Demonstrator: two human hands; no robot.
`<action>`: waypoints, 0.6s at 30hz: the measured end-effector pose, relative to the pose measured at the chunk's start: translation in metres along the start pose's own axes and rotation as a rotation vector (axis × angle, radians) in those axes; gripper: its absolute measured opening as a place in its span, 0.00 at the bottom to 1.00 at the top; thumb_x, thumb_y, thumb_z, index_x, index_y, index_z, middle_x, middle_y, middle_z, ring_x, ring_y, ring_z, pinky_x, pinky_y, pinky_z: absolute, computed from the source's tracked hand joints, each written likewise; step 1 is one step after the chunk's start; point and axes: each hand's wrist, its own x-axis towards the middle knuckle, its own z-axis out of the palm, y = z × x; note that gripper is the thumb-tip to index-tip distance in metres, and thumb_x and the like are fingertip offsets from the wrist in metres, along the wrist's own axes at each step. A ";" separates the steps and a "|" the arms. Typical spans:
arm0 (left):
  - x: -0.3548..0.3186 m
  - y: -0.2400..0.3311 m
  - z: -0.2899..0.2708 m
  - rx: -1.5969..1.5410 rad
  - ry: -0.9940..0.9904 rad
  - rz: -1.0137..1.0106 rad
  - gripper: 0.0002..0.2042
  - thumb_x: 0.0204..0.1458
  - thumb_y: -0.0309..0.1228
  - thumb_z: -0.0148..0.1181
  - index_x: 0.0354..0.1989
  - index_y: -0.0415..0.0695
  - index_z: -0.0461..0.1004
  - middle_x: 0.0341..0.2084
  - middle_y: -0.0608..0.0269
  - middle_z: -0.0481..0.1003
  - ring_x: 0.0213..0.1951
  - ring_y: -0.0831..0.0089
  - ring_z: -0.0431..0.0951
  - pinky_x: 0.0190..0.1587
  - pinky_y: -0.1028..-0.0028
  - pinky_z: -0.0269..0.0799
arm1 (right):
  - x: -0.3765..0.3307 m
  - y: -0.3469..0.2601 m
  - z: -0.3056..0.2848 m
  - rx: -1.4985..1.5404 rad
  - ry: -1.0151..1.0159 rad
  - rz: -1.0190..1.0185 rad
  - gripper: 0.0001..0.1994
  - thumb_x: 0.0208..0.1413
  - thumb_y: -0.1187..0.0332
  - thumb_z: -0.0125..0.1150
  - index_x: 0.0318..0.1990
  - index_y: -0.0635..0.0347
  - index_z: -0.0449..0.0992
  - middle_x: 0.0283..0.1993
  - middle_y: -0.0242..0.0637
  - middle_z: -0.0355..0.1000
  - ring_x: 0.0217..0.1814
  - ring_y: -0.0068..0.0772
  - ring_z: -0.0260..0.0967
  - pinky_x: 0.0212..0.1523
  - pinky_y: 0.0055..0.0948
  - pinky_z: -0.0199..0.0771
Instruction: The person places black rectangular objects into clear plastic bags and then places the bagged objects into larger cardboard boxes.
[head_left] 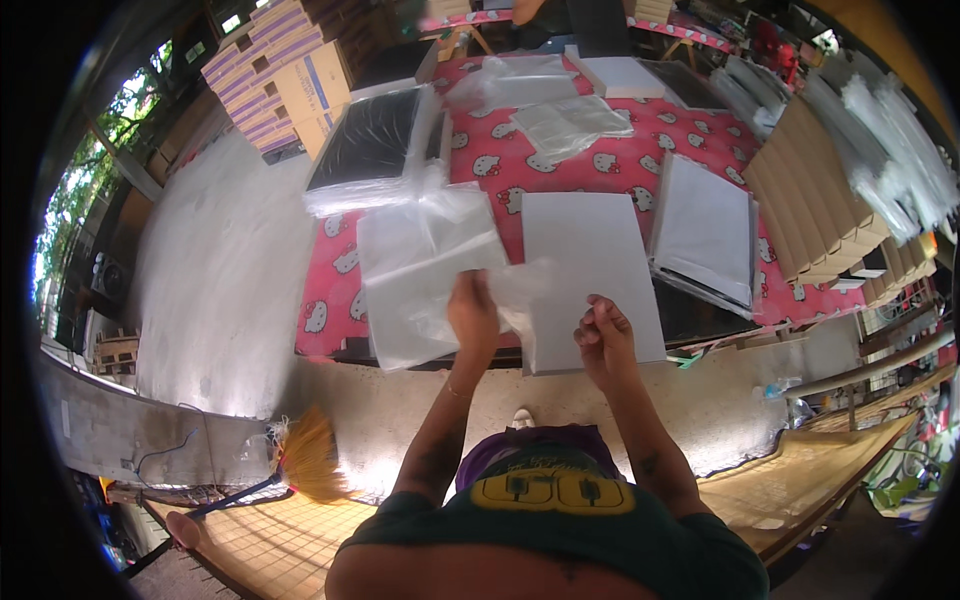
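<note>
- The left hand [472,312] pinches the edge of a clear plastic bag [425,262]. Its grip is closed on the bag.
- The right hand [603,338] is curled shut near the other side of the bag's mouth. It seems to pinch the thin plastic there, right at the near edge of a flat white board [590,275].
- The bag hangs between the two hands, just above the near edge of the tabletop [480,160]. The tabletop has a pink cloth with little white cat faces.
- The white board lies flat on the cloth, just right of the bag and partly under the right hand.
- A second white board [705,230] lies to the right of it, tilted up a bit.
- A black flat panel in plastic wrap [372,140] lies on the far left of the tabletop. More loose clear bags [560,120] lie farther back.
- Stacks of brown cardboard [825,200] stand on the right.
- A straw broom [305,455] lies down on the floor to the left.
- I think the step in hand is opening the bag's mouth. To do it well, each hand should hold only one layer of plastic and pull gently apart.
- Pull slowly, because the plastic is thin and can rip or stick to itself.
- Keep the mouth wide and level with the board's edge.
</note>
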 end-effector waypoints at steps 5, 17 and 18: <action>-0.019 0.016 0.002 -0.064 -0.135 0.280 0.02 0.53 0.24 0.55 0.34 0.41 0.71 0.26 0.54 0.73 0.31 0.52 0.72 0.34 0.58 0.66 | -0.006 0.001 0.024 -0.286 0.119 -0.034 0.13 0.60 0.66 0.57 0.50 0.60 0.70 0.37 0.34 0.76 0.35 0.21 0.71 0.39 0.25 0.71; -0.026 0.055 0.018 -0.048 -0.074 -0.200 0.04 0.59 0.26 0.50 0.37 0.39 0.69 0.29 0.50 0.75 0.32 0.52 0.76 0.34 0.63 0.70 | -0.038 -0.041 -0.010 -0.127 0.077 0.073 0.09 0.59 0.62 0.59 0.43 0.54 0.71 0.33 0.27 0.70 0.35 0.21 0.67 0.40 0.25 0.69; -0.030 0.068 0.020 -0.176 -0.139 -0.136 0.04 0.58 0.25 0.50 0.39 0.39 0.68 0.30 0.48 0.75 0.33 0.52 0.76 0.36 0.62 0.70 | -0.041 -0.050 -0.006 -0.226 0.138 0.099 0.11 0.59 0.62 0.59 0.47 0.53 0.70 0.34 0.27 0.69 0.36 0.22 0.67 0.41 0.25 0.69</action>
